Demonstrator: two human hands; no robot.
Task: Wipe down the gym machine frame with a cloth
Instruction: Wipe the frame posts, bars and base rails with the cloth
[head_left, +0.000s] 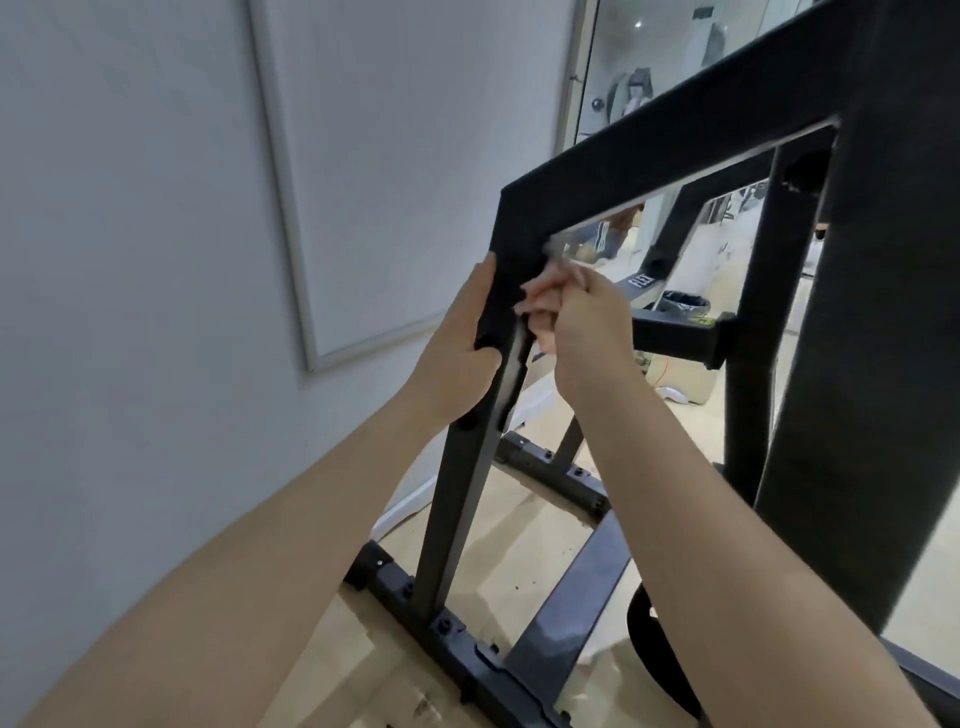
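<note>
The black gym machine frame (649, 156) stands before me, a slanted upright post meeting a top bar at a corner. A dark cloth (497, 317) is wrapped around the post just below that corner. My left hand (457, 353) grips the post from the left over the cloth, thumb across the front. My right hand (576, 322) sits on the inner side of the post with its fingers curled, pinching the cloth's edge. The cloth blends with the black frame, so its outline is hard to tell.
A grey wall with a framed white panel (395, 171) is close on the left. A thick black upright (878, 312) rises at the right. The frame's base rails with bolts (467, 654) lie on the light wooden floor. A mirror or glass (675, 52) lies behind.
</note>
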